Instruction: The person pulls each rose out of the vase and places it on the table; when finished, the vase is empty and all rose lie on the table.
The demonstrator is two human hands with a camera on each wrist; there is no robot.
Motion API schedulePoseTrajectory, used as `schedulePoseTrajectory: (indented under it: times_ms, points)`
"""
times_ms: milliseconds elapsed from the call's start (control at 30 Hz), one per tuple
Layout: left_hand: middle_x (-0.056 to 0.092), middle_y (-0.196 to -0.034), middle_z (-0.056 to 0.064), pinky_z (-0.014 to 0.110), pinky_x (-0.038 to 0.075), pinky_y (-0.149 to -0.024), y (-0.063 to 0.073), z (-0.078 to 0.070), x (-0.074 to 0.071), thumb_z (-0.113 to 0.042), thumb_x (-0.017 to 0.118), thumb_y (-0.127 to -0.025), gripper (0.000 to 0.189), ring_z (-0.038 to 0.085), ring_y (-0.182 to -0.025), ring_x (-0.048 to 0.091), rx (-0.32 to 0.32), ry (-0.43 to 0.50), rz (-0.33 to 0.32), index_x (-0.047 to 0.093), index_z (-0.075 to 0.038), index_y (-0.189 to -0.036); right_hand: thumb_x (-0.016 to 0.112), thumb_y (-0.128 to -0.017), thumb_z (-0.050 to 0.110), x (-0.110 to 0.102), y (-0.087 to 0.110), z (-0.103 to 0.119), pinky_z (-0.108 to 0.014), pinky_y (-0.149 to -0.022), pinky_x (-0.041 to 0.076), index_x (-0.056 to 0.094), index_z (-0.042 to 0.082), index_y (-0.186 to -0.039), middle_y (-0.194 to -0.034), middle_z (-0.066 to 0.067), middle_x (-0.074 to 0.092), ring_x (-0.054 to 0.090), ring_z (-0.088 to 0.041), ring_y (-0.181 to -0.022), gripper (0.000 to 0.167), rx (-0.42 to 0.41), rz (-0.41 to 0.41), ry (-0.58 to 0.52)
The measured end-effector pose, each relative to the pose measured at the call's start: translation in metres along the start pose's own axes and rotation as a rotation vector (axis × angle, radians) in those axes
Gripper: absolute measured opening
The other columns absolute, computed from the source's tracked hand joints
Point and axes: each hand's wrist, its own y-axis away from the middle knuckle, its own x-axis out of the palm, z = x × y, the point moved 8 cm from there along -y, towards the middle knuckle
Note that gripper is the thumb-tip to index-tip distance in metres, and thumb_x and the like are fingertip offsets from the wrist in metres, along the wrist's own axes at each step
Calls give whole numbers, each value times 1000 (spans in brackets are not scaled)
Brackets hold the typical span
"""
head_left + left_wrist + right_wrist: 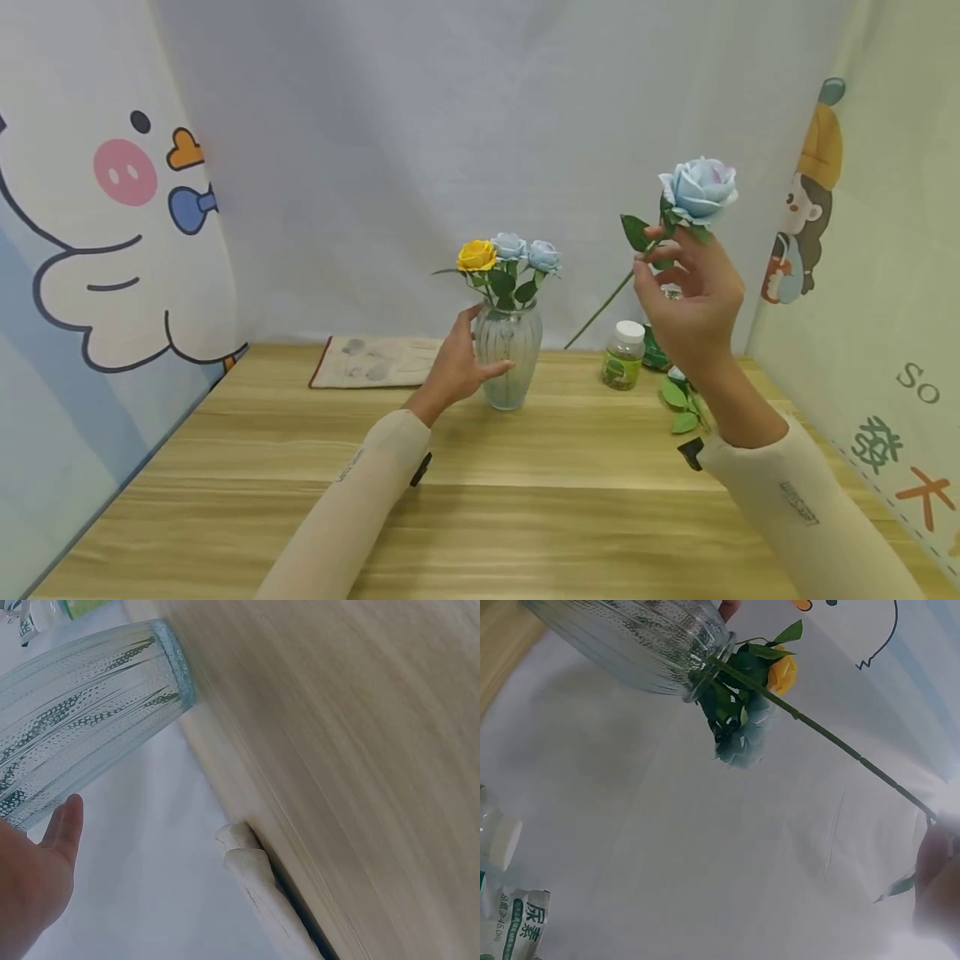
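A ribbed clear glass vase [517, 358] stands upright on the table, holding a yellow rose [477, 256] and two light blue roses [544, 257] with green leaves. My left hand [456, 367] holds the vase from its left side, thumb across the front and fingers toward the back. Raised at the right, my right hand [697, 292] pinches the stem of another light blue rose [699, 192] just under its bloom. That stem [825, 733] slants down to the left, its lower end overlapping the vase mouth in the right wrist view.
Right of the vase are a white-capped jar [624, 357] and a green package behind it. Another rose [681, 404] lies on the table beside my right forearm. A folded beige cloth item [375, 362] lies at the back left. Fabric walls enclose the wooden table [525, 517].
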Motion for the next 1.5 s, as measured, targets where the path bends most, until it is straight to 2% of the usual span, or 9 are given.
schedulePoseTrajectory:
  times_ms: [367, 567, 800, 933, 1100, 1267, 1500]
  points:
    - [33, -155, 13, 50, 46, -100, 1, 0, 0, -36, 84, -80, 101, 34, -125, 52, -13, 1, 5, 20, -14, -155, 65, -70, -27, -22, 23, -16, -16, -63, 52, 62, -17, -113, -101, -16, 67, 63, -14, -74, 44, 94, 110, 21]
    - [33, -156, 13, 50, 47, -99, 1, 0, 1, -37, 83, -81, 101, 34, -127, 51, -17, 2, 12, 19, -15, -156, 66, -69, -28, -33, 37, -25, -14, -62, 52, 62, -20, -110, -101, -11, 69, 65, -10, -74, 41, 138, 176, 23]
    - [32, -156, 13, 51, 47, -98, 0, 0, 0, -36, 83, -81, 100, 35, -128, 50, -12, 19, 11, 20, -15, -156, 65, -73, -28, -40, 57, -44, -14, -61, 52, 63, -13, -118, -103, -4, 69, 66, -7, -75, 48, 276, 314, 85]
    - [32, -156, 13, 51, 47, -99, 0, 1, 2, -36, 83, -81, 100, 35, -127, 50, -14, 17, 14, 19, -15, -156, 66, -76, -25, -45, 71, -54, -16, -59, 53, 64, -11, -118, -102, 0, 69, 66, -6, -75, 45, 371, 373, 103]
    - [33, -155, 13, 51, 47, -99, 0, 0, 3, -36, 83, -81, 101, 35, -127, 50, -10, 23, 14, 20, -14, -156, 68, -77, -23, -52, 86, -64, -16, -59, 52, 64, -11, -118, -102, 4, 70, 66, -5, -75, 43, 424, 445, 131]
    - [33, -155, 13, 50, 47, -98, -1, 0, 2, -36, 83, -81, 101, 35, -126, 51, -8, 14, 9, 20, -14, -156, 69, -78, -21, -57, 98, -71, -17, -59, 52, 63, -10, -120, -104, 2, 70, 66, -5, -76, 43, 458, 514, 148]
    - [32, -155, 14, 51, 47, -99, 1, 2, 1, -37, 84, -81, 102, 35, -126, 51, -27, 19, 7, 19, -14, -156, 69, -82, -15, -67, 115, -87, -18, -59, 53, 62, -9, -125, -105, -10, 70, 67, -6, -78, 44, 534, 599, 200]
